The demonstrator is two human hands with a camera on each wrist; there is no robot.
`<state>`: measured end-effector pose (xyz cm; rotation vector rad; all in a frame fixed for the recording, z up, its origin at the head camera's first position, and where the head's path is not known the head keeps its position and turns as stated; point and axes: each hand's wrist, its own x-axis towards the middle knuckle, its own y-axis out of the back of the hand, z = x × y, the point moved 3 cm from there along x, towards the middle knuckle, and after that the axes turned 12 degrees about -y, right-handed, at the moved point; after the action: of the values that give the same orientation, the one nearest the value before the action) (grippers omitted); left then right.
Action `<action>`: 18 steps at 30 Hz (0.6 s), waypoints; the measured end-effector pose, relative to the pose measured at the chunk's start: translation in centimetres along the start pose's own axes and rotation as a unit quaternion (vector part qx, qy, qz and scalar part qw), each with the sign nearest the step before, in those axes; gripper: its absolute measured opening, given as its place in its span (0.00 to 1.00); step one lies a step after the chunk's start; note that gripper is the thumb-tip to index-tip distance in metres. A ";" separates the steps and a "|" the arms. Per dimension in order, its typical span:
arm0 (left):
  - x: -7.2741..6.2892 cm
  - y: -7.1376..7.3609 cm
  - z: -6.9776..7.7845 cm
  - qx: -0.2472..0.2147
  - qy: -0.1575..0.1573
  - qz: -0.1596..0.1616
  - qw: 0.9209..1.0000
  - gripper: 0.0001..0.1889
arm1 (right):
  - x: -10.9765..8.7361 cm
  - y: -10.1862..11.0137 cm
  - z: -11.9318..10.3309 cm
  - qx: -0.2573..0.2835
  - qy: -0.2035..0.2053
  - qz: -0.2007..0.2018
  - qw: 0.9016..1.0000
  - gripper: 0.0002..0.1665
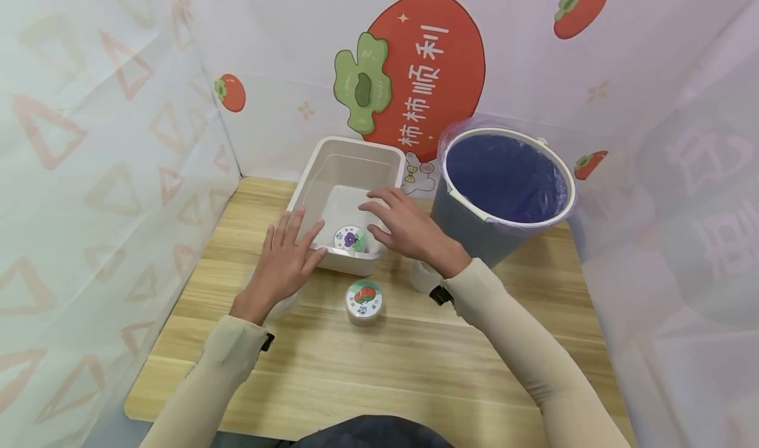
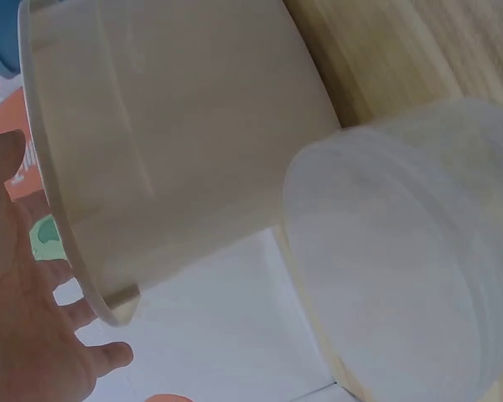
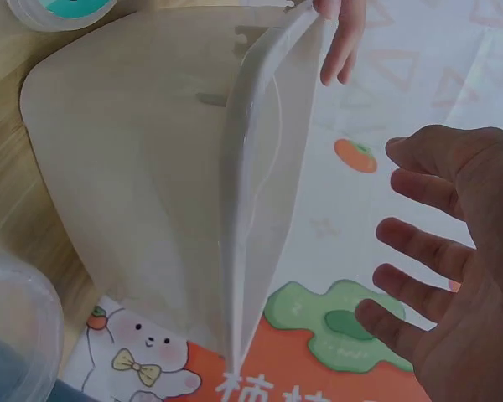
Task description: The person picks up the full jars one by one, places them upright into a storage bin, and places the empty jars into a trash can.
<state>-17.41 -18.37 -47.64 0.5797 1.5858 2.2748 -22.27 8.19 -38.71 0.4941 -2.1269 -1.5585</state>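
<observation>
A beige plastic bin (image 1: 363, 146) stands on the wooden table, open side up. Inside it, near the front wall, lies a small round tub (image 1: 348, 238) whose lid carries a purple picture. My left hand (image 1: 280, 263) is at the bin's front left corner, its fingers spread over the rim and nothing gripped. Above the bin's right side hovers my right hand (image 1: 412, 227), empty, with its fingers apart and slightly bent. The right wrist view shows the right hand (image 3: 453, 251) apart from the bin's rim. In front of the bin sits a tub (image 1: 364, 299) with a red fruit on its lid.
A translucent tub (image 2: 402, 251) stands beside the bin under my left wrist. Another translucent tub (image 1: 423, 278) is partly hidden by my right wrist. At the right rear rises a tall blue-grey bucket (image 1: 474, 221) lined with a plastic bag. Printed sheets (image 1: 273, 105) hang behind and at both sides.
</observation>
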 end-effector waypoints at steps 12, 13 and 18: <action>-2.5 -0.3 2.7 0.011 -0.042 0.053 0.998 0.34 | -3.2 3.8 2.1 -0.004 0.009 0.112 0.994 0.30; -2.8 -0.3 2.7 0.014 -0.042 0.055 0.997 0.35 | -3.5 4.1 2.4 -0.006 0.010 0.123 0.992 0.31; -4.3 -0.5 1.9 0.025 -0.038 0.064 0.997 0.43 | -5.4 5.3 4.0 -0.026 0.000 0.161 0.987 0.36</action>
<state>-12.70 -18.65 -48.21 0.7923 1.6150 2.2792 -20.11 15.79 -35.45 0.1227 -2.0394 -1.4235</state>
